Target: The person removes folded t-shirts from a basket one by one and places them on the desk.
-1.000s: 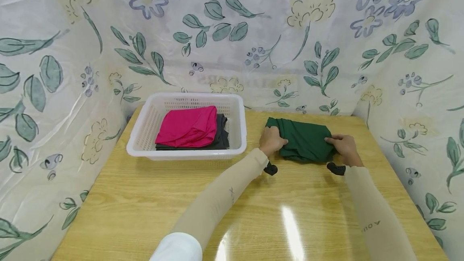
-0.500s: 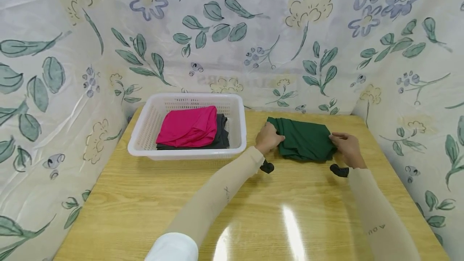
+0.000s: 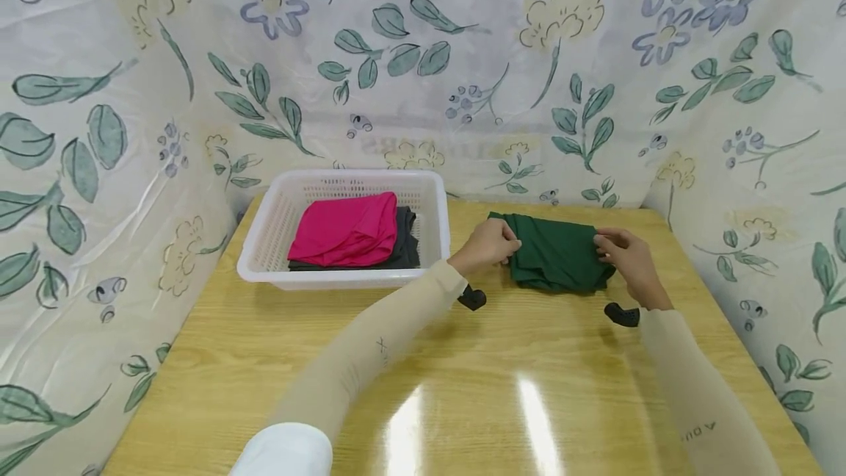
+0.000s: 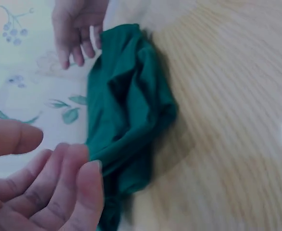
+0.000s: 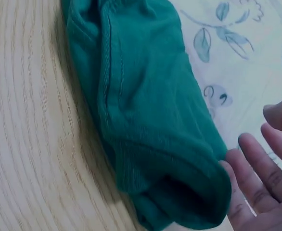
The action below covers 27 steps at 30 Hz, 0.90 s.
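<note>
A folded dark green garment (image 3: 558, 252) lies on the table's right side, with loose folds along its near edge. My left hand (image 3: 487, 244) is at its left end; in the left wrist view the thumb stands apart from the loosely bent fingers (image 4: 90, 187), with no cloth between them. At the garment's right end is my right hand (image 3: 628, 263). In the right wrist view its relaxed fingers (image 5: 251, 183) lie beside the green cloth (image 5: 146, 96), thumb apart, and whether a fingertip touches the cloth I cannot tell. An opening in the folded cloth faces that hand.
A white perforated plastic basket (image 3: 344, 281) stands left of the garment, holding a folded pink cloth (image 3: 344, 230) on top of a dark grey cloth (image 3: 406, 241). Floral-printed sheeting (image 3: 489, 145) rises behind and beside the wooden table (image 3: 317, 358).
Both hands have let go of the green garment's ends. My left hand has shifted slightly left, the right slightly up and outward. The garment has stayed nearly in place.
</note>
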Available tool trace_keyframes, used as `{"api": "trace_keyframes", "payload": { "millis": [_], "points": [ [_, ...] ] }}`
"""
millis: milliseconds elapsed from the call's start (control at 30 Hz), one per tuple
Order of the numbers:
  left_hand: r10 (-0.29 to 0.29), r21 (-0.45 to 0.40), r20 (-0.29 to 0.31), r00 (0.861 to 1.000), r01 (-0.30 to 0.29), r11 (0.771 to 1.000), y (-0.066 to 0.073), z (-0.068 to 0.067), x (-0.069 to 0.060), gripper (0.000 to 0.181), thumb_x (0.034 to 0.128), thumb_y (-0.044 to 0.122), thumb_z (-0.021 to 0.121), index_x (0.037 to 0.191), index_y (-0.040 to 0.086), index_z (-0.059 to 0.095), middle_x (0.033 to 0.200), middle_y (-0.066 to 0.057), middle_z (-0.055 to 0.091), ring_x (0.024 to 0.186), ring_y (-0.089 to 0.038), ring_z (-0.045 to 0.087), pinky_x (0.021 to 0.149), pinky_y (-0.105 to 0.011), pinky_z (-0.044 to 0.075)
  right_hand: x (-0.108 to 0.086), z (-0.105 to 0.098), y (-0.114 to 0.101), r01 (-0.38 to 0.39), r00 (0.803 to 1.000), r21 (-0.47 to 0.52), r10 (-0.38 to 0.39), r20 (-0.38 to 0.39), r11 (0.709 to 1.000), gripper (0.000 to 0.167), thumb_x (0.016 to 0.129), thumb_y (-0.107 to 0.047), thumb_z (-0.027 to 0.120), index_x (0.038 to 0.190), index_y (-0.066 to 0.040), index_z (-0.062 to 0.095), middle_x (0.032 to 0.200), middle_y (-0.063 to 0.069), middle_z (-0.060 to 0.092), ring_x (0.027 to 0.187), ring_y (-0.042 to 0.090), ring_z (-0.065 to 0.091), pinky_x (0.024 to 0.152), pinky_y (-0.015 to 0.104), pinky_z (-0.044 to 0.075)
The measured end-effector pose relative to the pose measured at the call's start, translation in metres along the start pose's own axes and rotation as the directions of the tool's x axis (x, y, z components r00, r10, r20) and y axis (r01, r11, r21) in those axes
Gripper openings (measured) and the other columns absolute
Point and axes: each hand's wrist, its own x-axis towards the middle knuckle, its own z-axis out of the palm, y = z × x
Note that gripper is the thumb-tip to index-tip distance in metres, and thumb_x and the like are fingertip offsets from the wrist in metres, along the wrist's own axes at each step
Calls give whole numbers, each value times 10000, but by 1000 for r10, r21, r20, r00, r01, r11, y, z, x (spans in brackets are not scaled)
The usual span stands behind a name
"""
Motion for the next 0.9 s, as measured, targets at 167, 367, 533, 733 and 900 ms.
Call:
{"api": "trace_keyframes", "payload": {
  "millis": [167,367,533,733,900],
  "points": [
    [27,-98,94,995,-17,995,2,-23,-8,205,1073,206,588,1155,28,648,1055,-213,680,955,-416,683,816,-493,599,0,6,-14,7,1000,-3,-7,7,1000,588,1058,-380,586,1475,24,499,1247,81,593,1046,175,609,846,228,561],
    [57,-179,107,993,-37,983,-9,-60,-17,234,1080,196,575,1182,1,653,1017,-195,670,995,-442,671,852,-525,588,1,15,-22,-1,999,30,0,54,1000,585,1057,-361,595,1465,46,490,1255,89,589,1043,165,614,875,270,565],
    [71,-225,109,992,-45,973,-11,-82,-25,206,1078,185,576,1128,9,670,1024,-207,662,977,-435,669,848,-513,592,2,24,-23,-7,997,44,4,80,999,600,1055,-371,597,1472,46,485,1271,113,587,1030,152,618,879,279,570],
    [88,-196,92,992,-68,978,-8,-102,-35,227,1073,222,589,1148,24,671,1062,-218,666,997,-449,654,804,-449,600,5,36,-36,0,995,45,-4,95,999,612,1046,-418,599,1478,4,497,1355,188,563,1092,217,621,976,401,541],
    [94,-152,83,992,-80,985,-17,-117,-41,242,1068,247,600,1172,43,675,1110,-242,655,930,-349,674,780,-429,599,9,51,-52,34,994,78,-42,103,996,537,1049,-381,611,1450,-33,529,1375,192,568,1139,283,611,1027,493,497]
  ]
}}
